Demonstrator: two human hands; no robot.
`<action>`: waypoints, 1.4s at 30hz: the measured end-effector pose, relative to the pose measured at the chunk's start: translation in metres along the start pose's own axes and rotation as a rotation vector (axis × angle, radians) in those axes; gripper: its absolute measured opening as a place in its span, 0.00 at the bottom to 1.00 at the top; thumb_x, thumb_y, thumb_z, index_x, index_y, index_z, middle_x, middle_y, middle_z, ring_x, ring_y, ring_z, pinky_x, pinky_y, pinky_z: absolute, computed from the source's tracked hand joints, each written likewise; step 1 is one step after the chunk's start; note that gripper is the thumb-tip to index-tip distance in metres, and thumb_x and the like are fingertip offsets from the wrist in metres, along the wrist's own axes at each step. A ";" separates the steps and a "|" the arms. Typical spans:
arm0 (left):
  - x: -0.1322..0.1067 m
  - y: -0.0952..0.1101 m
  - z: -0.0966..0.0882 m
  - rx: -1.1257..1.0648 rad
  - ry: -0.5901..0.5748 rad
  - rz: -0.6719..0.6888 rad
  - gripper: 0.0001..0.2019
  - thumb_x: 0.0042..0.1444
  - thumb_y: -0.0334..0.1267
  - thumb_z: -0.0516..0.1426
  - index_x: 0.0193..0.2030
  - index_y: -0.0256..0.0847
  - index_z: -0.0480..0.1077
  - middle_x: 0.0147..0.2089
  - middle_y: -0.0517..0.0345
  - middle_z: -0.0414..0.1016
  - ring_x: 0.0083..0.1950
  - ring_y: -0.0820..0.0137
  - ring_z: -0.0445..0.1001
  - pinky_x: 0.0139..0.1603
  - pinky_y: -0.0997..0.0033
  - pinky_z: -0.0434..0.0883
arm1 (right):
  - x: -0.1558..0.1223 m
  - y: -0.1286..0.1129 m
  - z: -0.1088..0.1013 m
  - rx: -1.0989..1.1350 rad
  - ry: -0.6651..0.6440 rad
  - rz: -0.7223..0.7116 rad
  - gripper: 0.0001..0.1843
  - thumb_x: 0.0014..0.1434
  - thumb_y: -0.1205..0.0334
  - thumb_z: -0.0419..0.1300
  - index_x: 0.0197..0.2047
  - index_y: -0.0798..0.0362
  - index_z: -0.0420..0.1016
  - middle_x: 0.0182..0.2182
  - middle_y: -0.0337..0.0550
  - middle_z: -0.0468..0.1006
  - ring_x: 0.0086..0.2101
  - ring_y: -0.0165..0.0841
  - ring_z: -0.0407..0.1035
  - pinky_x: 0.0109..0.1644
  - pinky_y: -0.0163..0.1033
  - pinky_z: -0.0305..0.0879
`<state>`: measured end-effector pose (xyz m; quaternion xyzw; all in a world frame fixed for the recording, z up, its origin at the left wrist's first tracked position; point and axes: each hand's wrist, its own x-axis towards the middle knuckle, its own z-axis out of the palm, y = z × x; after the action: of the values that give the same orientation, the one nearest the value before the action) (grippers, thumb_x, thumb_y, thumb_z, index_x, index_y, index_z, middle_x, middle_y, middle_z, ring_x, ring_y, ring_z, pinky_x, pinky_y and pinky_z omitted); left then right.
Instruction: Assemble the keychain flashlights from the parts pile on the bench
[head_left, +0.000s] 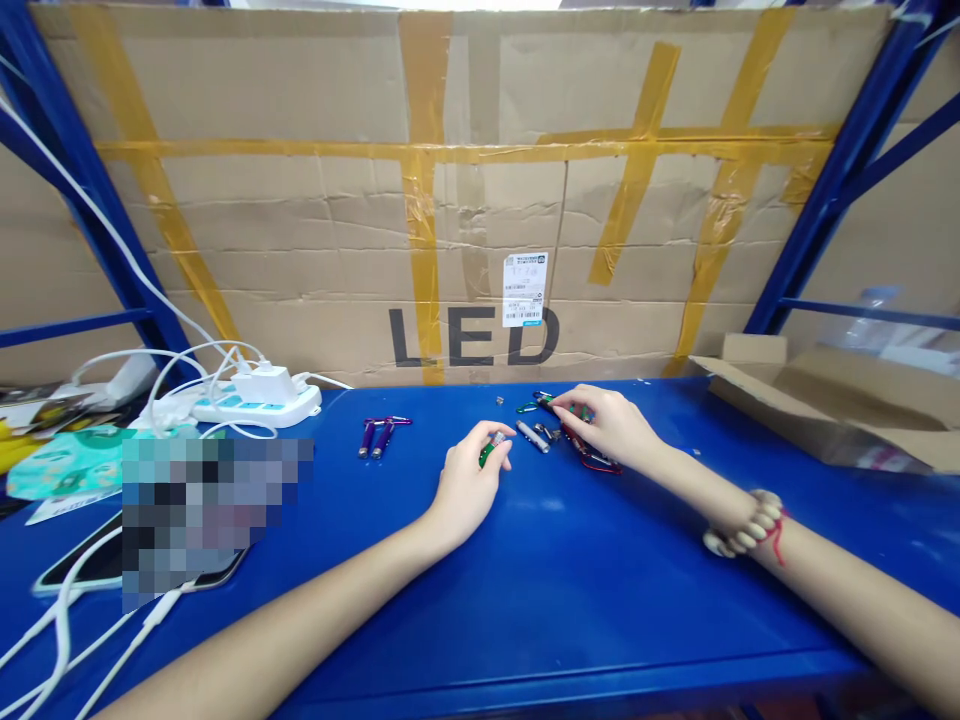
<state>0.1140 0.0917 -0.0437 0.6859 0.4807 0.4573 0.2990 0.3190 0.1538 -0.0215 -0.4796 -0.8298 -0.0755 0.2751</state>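
Note:
My left hand (469,480) rests on the blue table (525,600), fingers curled around a small green keychain flashlight (489,449). My right hand (609,425) lies over a little pile of keychain flashlights (592,458), fingertips pinched on something I cannot make out. A silver flashlight (532,436) lies between the two hands. Two purple flashlights (375,437) with key rings lie to the left of my left hand. A few tiny loose parts (501,401) sit near the back.
A cardboard sheet marked LED (472,335) stands behind the table. A white power strip (255,403) with chargers and cables is at the back left, a phone (97,565) on a cable at the front left. An open cardboard box (832,410) sits on the right.

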 end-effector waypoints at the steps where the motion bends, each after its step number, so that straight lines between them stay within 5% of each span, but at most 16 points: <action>1: 0.000 0.000 0.000 0.006 0.004 -0.001 0.09 0.59 0.35 0.48 0.43 0.40 0.67 0.27 0.64 0.68 0.22 0.76 0.62 0.24 0.79 0.60 | 0.002 -0.001 0.002 0.006 -0.014 -0.035 0.11 0.62 0.63 0.52 0.40 0.51 0.75 0.37 0.41 0.76 0.34 0.32 0.70 0.34 0.34 0.62; 11: -0.001 0.002 0.000 0.085 -0.053 0.007 0.09 0.58 0.34 0.49 0.41 0.42 0.69 0.27 0.64 0.71 0.30 0.73 0.69 0.30 0.77 0.63 | 0.052 -0.024 0.041 -0.048 -0.142 -0.218 0.14 0.64 0.64 0.50 0.49 0.52 0.72 0.46 0.46 0.75 0.46 0.37 0.68 0.45 0.39 0.60; 16: -0.002 0.001 -0.001 0.098 -0.064 0.003 0.08 0.57 0.34 0.50 0.41 0.43 0.69 0.27 0.64 0.71 0.32 0.72 0.70 0.38 0.74 0.66 | 0.070 -0.031 0.051 -0.107 -0.145 -0.172 0.11 0.60 0.69 0.53 0.40 0.55 0.77 0.38 0.46 0.78 0.41 0.39 0.70 0.44 0.42 0.57; 37: -0.001 0.003 0.000 0.061 -0.080 -0.003 0.09 0.56 0.33 0.52 0.41 0.42 0.71 0.26 0.63 0.71 0.32 0.70 0.71 0.39 0.73 0.65 | 0.054 -0.020 0.046 0.009 -0.048 -0.071 0.04 0.52 0.63 0.63 0.27 0.49 0.79 0.25 0.36 0.79 0.28 0.32 0.72 0.30 0.33 0.60; 42: 0.000 0.002 0.001 0.060 -0.061 0.002 0.08 0.56 0.33 0.52 0.41 0.42 0.70 0.27 0.63 0.72 0.33 0.71 0.72 0.39 0.74 0.66 | 0.041 -0.025 0.037 0.095 0.079 -0.120 0.07 0.56 0.65 0.57 0.37 0.52 0.76 0.31 0.39 0.78 0.31 0.32 0.71 0.35 0.35 0.63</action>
<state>0.1155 0.0907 -0.0426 0.7088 0.4842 0.4217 0.2922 0.2673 0.1861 -0.0273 -0.4120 -0.8483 -0.0712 0.3249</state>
